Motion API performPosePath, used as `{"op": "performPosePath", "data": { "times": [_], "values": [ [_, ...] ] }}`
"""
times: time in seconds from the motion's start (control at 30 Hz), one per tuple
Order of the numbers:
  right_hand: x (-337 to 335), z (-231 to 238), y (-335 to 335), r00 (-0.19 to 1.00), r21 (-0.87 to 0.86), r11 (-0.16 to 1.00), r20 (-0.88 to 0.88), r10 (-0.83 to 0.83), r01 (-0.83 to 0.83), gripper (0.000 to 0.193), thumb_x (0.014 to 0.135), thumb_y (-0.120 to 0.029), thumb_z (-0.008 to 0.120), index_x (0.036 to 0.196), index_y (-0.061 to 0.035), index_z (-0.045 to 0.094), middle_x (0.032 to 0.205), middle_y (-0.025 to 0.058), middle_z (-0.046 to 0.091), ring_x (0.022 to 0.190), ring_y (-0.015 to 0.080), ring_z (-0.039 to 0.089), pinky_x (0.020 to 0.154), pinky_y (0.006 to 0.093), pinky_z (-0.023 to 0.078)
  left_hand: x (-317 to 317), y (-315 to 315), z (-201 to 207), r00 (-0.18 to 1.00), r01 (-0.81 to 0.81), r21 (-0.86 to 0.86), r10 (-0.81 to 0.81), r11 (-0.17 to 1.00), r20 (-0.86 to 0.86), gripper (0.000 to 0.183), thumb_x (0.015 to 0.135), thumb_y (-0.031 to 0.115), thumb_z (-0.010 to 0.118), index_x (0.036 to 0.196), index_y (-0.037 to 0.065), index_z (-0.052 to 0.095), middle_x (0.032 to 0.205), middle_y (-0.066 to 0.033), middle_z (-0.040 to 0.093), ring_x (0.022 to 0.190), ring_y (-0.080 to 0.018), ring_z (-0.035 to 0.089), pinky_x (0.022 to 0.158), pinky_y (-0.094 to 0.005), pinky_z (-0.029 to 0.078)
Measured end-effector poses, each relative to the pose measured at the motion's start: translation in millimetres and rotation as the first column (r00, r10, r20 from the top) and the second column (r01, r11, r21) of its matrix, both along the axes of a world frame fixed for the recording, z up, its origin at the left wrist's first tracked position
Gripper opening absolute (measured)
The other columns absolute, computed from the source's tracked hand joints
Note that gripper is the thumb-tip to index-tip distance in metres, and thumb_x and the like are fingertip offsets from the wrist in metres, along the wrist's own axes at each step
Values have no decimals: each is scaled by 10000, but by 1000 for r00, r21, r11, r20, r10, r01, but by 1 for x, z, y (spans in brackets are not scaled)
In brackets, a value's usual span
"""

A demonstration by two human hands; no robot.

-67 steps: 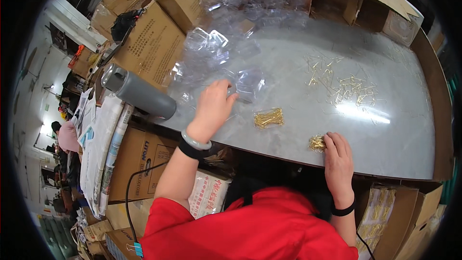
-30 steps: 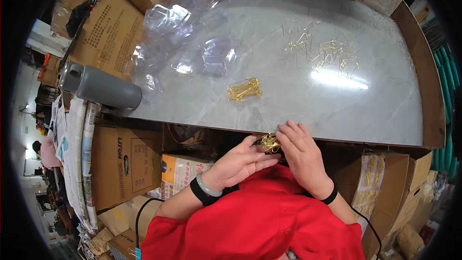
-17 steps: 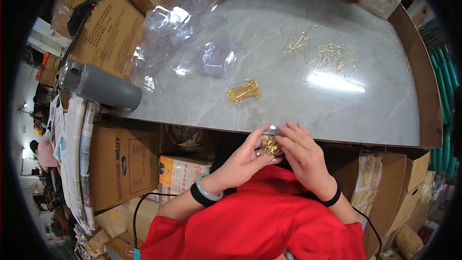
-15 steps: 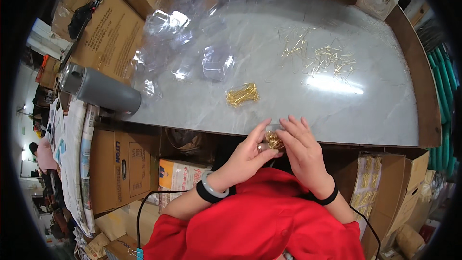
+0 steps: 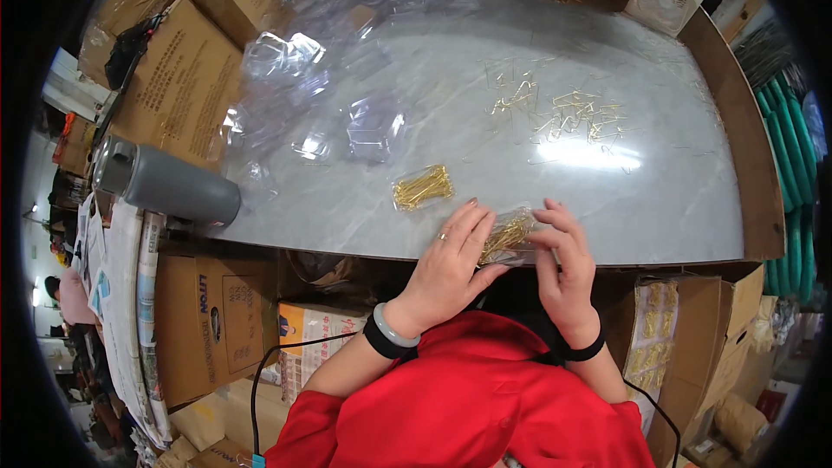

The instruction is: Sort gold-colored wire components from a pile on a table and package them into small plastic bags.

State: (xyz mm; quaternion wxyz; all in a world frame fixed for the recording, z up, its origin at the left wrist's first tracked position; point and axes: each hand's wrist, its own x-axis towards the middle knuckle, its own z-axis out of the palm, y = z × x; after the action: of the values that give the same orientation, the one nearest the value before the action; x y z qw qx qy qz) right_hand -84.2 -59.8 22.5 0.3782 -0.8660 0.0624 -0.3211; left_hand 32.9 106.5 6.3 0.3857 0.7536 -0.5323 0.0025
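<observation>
Left hand (image 5: 440, 276): grasping the left end of a clear pack of gold wire hooks (image 5: 509, 237), thumb on the near side, fingers over it. Right hand (image 5: 568, 276): fingers bent at the pack's right end; can't tell if it's pinching or just touching. Pack sits between both hands, at the near edge of the bench (image 5: 667, 217). Second filled pack (image 5: 423, 187) lies just ahead of the left hand. Loose hooks (image 5: 582, 113) well ahead of the right hand. Clear plastic shells (image 5: 375, 127) farther out ahead-left of the left hand. Grey bottle (image 5: 184, 184) well left of it.
</observation>
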Motion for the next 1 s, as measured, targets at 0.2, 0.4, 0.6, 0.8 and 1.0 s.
{"op": "performPosePath", "data": {
  "times": [0.2,0.4,0.6,0.8,1.0],
  "values": [
    [-11,-3,-1,990,-321,943,-71,-118,89,410,789,95,616,1167,-49,679,1137,120,696,1183,347,619,1041,498,467,-4,-5,-2,999,-9,62,6,998,48,663,896,180,715,1450,-51,433,1446,-218,441,1384,-419,428,1099,-471,427],
    [-9,-2,6,978,-228,959,-76,-193,171,392,827,59,664,1210,-25,647,1121,131,682,1037,341,645,912,454,505,-5,-5,-3,999,-14,46,12,999,39,636,895,178,707,1429,-47,444,1429,-229,437,1376,-426,427,1112,-476,410],
    [2,8,-5,964,-75,990,-229,-137,123,250,889,20,658,1133,-22,624,967,149,639,889,341,624,773,423,505,-5,-10,0,999,-19,60,16,998,46,588,867,154,714,1368,-37,473,1356,-218,424,1323,-426,426,1105,-488,399],
    [5,23,-7,956,26,993,-272,-107,119,167,916,14,641,1078,-17,615,951,150,641,856,346,633,743,414,512,-2,-12,-2,998,7,35,-9,999,64,607,839,138,729,1358,-36,467,1318,-208,396,1285,-427,417,1095,-498,394],
    [3,6,5,963,-20,982,-189,-190,189,241,931,-1,628,1171,-23,635,1132,170,660,982,368,634,845,420,518,-1,-12,-7,997,9,-10,-9,1000,80,640,828,143,749,1366,-51,460,1327,-222,397,1293,-434,412,1135,-522,369]
  ]
}}
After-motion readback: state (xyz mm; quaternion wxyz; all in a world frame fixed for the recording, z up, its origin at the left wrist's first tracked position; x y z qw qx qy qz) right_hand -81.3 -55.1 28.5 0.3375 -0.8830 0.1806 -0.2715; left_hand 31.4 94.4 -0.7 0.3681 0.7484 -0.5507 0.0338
